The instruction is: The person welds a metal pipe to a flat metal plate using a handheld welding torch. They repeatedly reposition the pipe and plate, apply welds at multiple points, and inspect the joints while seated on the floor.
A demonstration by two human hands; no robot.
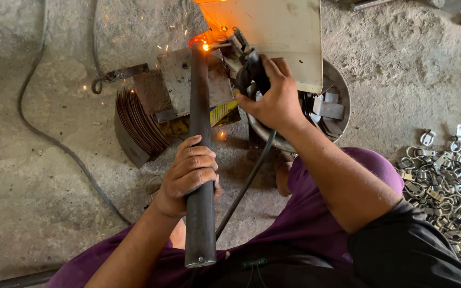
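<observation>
My left hand (188,173) grips a dark steel pipe (200,106) around its lower half, the pipe running from my lap up to a metal block (180,74). My right hand (276,96) is closed around the black handle of a welding electrode holder (249,72), whose tip meets the pipe's far end. A bright orange glow and sparks (205,45) show at that joint. A black cable (246,184) runs from the holder down past my knee.
A pale flat shield (278,32) stands behind the weld. A round metal pan (337,101) holds cut metal pieces. A stack of thin curved plates (137,125) lies left of the block. Several small metal rings and clips (444,176) are heaped at right. Another cable (49,138) crosses the concrete floor.
</observation>
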